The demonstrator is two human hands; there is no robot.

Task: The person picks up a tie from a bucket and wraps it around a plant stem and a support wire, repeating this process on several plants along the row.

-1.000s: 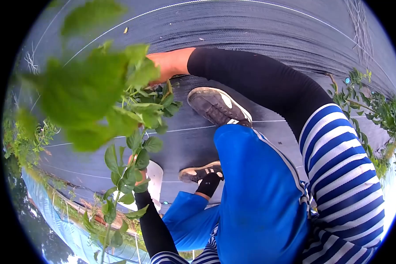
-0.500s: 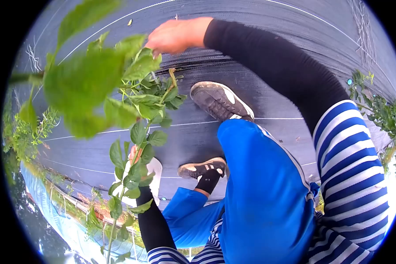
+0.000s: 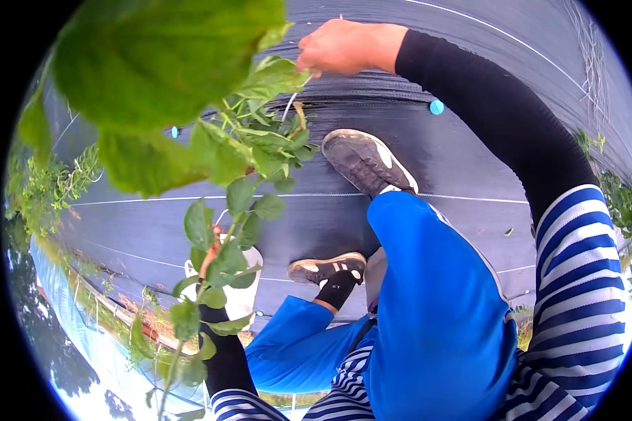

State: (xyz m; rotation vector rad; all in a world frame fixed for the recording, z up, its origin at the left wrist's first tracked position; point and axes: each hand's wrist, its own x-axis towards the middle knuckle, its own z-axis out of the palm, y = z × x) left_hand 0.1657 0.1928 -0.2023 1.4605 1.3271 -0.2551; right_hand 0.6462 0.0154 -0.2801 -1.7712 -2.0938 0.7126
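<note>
My right hand [image 3: 344,45] is at the top of the view, its fingers pinched on a thin pale strand [image 3: 293,98] that runs down into the top of a leafy green plant [image 3: 260,140]. My left hand [image 3: 211,254] is low on the left, half hidden by the plant's leaves. It is closed at the rim of a white bucket [image 3: 246,298], which hangs off the ground. The plant's stem [image 3: 189,319] passes in front of that hand. A large blurred leaf [image 3: 161,63] fills the upper left, close to the camera.
Black ground cloth [image 3: 456,147] with pale lines covers the ground. My two shoes [image 3: 365,160] [image 3: 326,269] and blue trousers [image 3: 435,302] fill the middle. Small blue clips [image 3: 436,107] sit on the cloth. Weeds [image 3: 45,196] edge the left, and more plants [image 3: 628,203] stand at the right.
My right hand has risen and moved rightward over the plant top and now pinches the pale strand. The left hand with the bucket stayed low on the left. A big leaf has come closer.
</note>
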